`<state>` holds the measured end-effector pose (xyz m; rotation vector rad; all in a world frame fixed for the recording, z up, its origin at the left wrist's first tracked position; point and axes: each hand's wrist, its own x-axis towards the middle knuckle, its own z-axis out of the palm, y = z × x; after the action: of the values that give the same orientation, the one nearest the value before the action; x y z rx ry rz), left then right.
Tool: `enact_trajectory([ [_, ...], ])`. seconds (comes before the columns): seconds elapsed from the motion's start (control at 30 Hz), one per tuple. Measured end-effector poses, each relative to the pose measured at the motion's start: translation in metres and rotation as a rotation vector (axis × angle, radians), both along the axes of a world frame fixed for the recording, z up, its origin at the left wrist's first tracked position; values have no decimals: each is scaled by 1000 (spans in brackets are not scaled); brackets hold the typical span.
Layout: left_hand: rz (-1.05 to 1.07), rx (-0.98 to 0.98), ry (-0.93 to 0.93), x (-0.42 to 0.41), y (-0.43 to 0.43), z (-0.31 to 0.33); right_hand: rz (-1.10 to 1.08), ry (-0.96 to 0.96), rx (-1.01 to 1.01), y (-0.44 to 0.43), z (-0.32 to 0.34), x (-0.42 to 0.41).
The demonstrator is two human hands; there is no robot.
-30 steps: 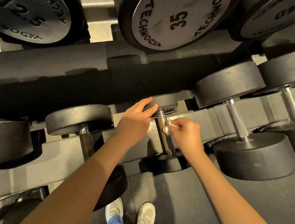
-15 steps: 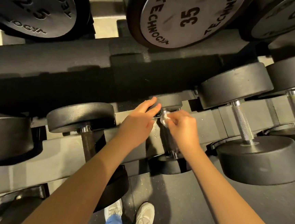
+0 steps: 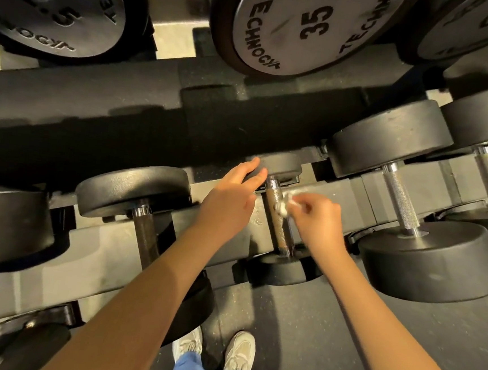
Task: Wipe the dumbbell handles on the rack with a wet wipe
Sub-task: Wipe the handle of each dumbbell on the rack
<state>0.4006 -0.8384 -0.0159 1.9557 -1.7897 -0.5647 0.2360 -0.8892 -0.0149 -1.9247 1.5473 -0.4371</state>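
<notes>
Wet wipe (image 3: 286, 201) is being pinched in curled fingers by the right hand (image 3: 319, 218) against the small dumbbell's handle (image 3: 276, 226) on the lower rack (image 3: 366, 192), its far head (image 3: 283, 164) being steadied by the flat, straight-fingered left hand (image 3: 230, 195); full-length, wrapped strokes are probably being called for.

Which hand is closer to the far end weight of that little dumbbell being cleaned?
Left. The left hand rests its fingertips on that far head; the right hand is nearer the person, pinching the wet wipe against the handle.
</notes>
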Motion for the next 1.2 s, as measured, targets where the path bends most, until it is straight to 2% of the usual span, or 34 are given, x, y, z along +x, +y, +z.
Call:
enact_trajectory([
  [0.1, 5, 3, 7, -1, 0, -1, -188, -116, -35, -15, -10, 30],
  [0.17, 4, 1, 4, -2, 0, -1, -249, -122, -15, -13, -18, 37],
  [0.27, 6, -5, 27, -2, 1, -2, -122, -7, -13, -3, -16, 23],
  [0.37, 1, -53, 16, -3, 1, -2, 35, 159, 205, -6, -4, 1],
  [0.43, 8, -62, 6, -3, 1, -3, 33, 172, 285, -13, 2, -5],
  [0.53, 15, -83, -3, -5, 1, -5, -105, 9, 186, -13, 1, 1],
  [0.63, 28, -76, 8, -4, 1, -6, -123, -29, 186, 5, -8, -2],
  [0.87, 41, -30, 24, -7, -2, -5, 135, 235, 249, 19, -3, -29],
  [0.93, 31, -87, -12, -9, -1, -3, 100, 148, 173, 20, 1, -25],
  [1.0, 55, -141, 14, -14, 8, -3, -35, -43, 135, 22, 4, -20],
  [1.13, 124, 168, 354, -36, 35, -5, -152, -283, 199, 29, 3, -15],
  [1.2, 147, 173, 467, -46, 38, -9, -144, -306, 246, 33, 2, -12],
])
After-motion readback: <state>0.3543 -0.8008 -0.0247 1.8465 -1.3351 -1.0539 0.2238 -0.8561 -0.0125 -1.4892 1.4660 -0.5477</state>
